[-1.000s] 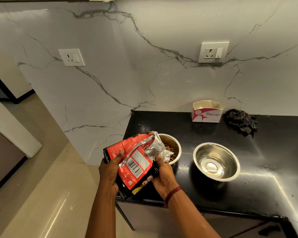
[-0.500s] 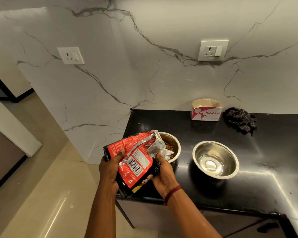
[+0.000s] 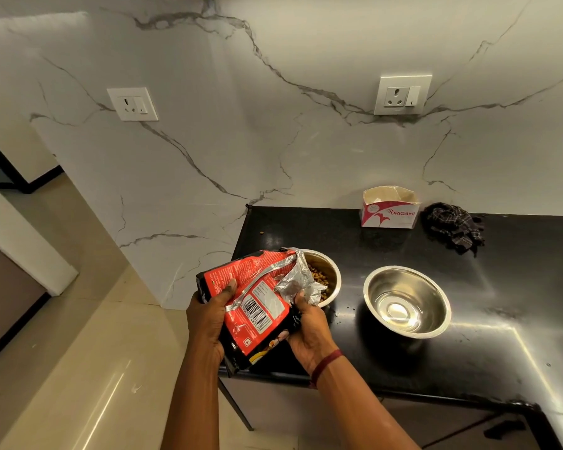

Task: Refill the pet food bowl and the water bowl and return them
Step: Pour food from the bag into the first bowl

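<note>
Now both hands grip the bag (image 3: pixel 252 303) — left hand (image 3: pixel 208 316) on its side, right hand (image 3: pixel 309 332) near its crumpled mouth — over the bench's (image 3: pixel 468 352) left front corner, beside the food bowl (image 3: pixel 330 274); water bowl (image 3: pixel 407 302) sits right.

Warm, fairly dim indoor light falls from above, and the black countertop (image 3: pixel 468 352) throws back bright streaks of glare along its right front edge. A hot spot shines in the bottom of the empty steel bowl (image 3: pixel 407 302), which casts a soft shadow to its left. The wide lens bends straight lines near the borders, and fine detail looks slightly soft.
</note>
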